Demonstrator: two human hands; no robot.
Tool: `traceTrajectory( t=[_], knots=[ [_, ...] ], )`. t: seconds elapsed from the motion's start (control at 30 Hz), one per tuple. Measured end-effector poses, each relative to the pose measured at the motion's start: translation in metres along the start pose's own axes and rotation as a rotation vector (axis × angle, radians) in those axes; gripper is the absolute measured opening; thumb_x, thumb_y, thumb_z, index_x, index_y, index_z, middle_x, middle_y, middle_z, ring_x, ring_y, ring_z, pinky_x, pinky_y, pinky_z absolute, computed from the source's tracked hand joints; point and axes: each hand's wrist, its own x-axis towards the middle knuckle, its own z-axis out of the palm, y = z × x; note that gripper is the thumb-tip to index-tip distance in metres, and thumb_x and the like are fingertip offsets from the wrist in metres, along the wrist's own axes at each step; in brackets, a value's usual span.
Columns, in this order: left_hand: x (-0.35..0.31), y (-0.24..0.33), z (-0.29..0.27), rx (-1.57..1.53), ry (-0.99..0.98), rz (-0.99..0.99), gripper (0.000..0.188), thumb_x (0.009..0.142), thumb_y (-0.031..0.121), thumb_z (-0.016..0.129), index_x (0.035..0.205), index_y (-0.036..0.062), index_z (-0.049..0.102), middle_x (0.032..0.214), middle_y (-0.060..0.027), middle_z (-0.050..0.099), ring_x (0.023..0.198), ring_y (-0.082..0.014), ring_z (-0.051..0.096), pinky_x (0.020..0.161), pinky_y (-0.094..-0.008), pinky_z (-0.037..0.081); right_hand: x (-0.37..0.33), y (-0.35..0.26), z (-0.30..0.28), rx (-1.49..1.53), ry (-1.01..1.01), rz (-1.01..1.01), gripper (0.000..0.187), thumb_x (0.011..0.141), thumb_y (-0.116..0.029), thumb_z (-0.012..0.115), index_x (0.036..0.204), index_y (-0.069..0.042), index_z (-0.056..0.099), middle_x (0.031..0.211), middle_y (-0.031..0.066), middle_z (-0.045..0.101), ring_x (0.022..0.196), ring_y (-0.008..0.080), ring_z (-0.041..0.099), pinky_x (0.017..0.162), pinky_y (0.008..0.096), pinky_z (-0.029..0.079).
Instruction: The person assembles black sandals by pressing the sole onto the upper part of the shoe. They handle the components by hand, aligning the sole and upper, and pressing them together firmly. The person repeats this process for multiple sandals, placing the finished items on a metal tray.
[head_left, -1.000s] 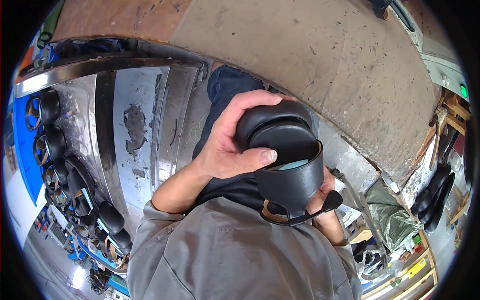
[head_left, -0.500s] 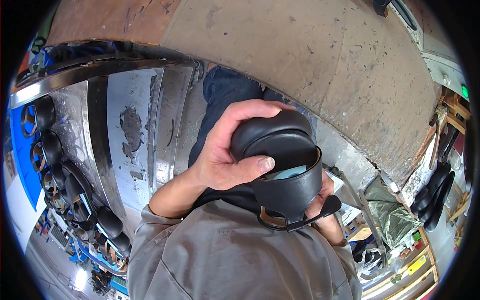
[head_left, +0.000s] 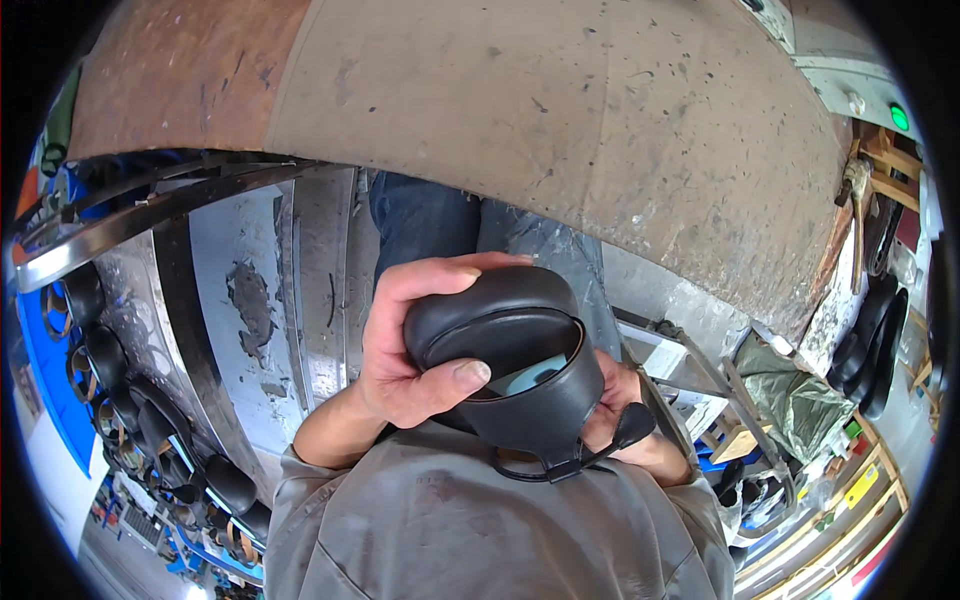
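While the left thumb (head_left: 468,376) presses near the opening's rim, the other fingers of the left hand (head_left: 398,365) wrap the far, rounded end, so that grip is closed on the black shoe (head_left: 535,415). The right hand (head_left: 618,398) sits at the shoe's right side, fingers curled, partly hidden; cannot tell whether they close on the shoe or the strap (head_left: 634,426). Shoe is held above the lap, cupped end toward the body, light-blue piece (head_left: 533,377) showing inside. For a good hold, pressure is probably best spread over the whole left palm, since a hard thumb could dent the smooth black surface; the right hand likely should support from its side, strap hanging free, not pinched. Turning it calls for both hands moving together. Further out: grey top (head_left: 440,535) just below, jeans (head_left: 425,215) beyond, then the worn brown worktable (head_left: 560,120), whose edge could scuff the shoe, so best held clear. More black footwear (head_left: 230,484) lies at left.
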Motion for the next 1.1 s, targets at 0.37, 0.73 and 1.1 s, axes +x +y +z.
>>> traceTrajectory(
  t=[0.37, 0.73, 1.1],
  knots=[
    [0.018, 0.043, 0.012, 0.422, 0.002, -0.126, 0.053, 0.078, -0.002, 0.069, 0.122, 0.0019, 0.04, 0.113, -0.0244, 0.059, 0.104, -0.0286, 0.062, 0.084, -0.0349, 0.052, 0.0, 0.001, 0.002, -0.005, 0.02, 0.04, 0.029, 0.083, 0.002, 0.052, 0.112, 0.007, 0.054, 0.087, 0.0098, 0.068, 0.082, 0.0109, 0.064, 0.073, 0.0253, 0.05],
    [0.051, 0.084, 0.028, 1.044, -0.241, -0.376, 0.042, 0.072, 0.01, 0.075, 0.109, -0.0006, 0.06, 0.092, -0.0139, 0.066, 0.081, -0.0243, 0.067, 0.071, -0.0314, 0.051, 0.0, 0.002, 0.007, -0.045, 0.021, -0.031, 0.017, 0.085, -0.001, 0.056, 0.101, 0.004, 0.058, 0.071, 0.0099, 0.065, 0.067, 0.0114, 0.065, 0.059, 0.0257, 0.051],
    [0.066, 0.085, 0.034, 1.081, -0.467, -0.448, 0.038, 0.071, 0.01, 0.075, 0.105, -0.0013, 0.062, 0.086, -0.0147, 0.066, 0.075, -0.0271, 0.066, 0.067, -0.0324, 0.051, 0.001, 0.004, 0.006, -0.063, -0.025, -0.214, 0.013, 0.089, -0.005, 0.055, 0.1, 0.002, 0.057, 0.071, 0.0126, 0.063, 0.064, 0.0236, 0.068, 0.055, 0.0291, 0.051]
  ],
)
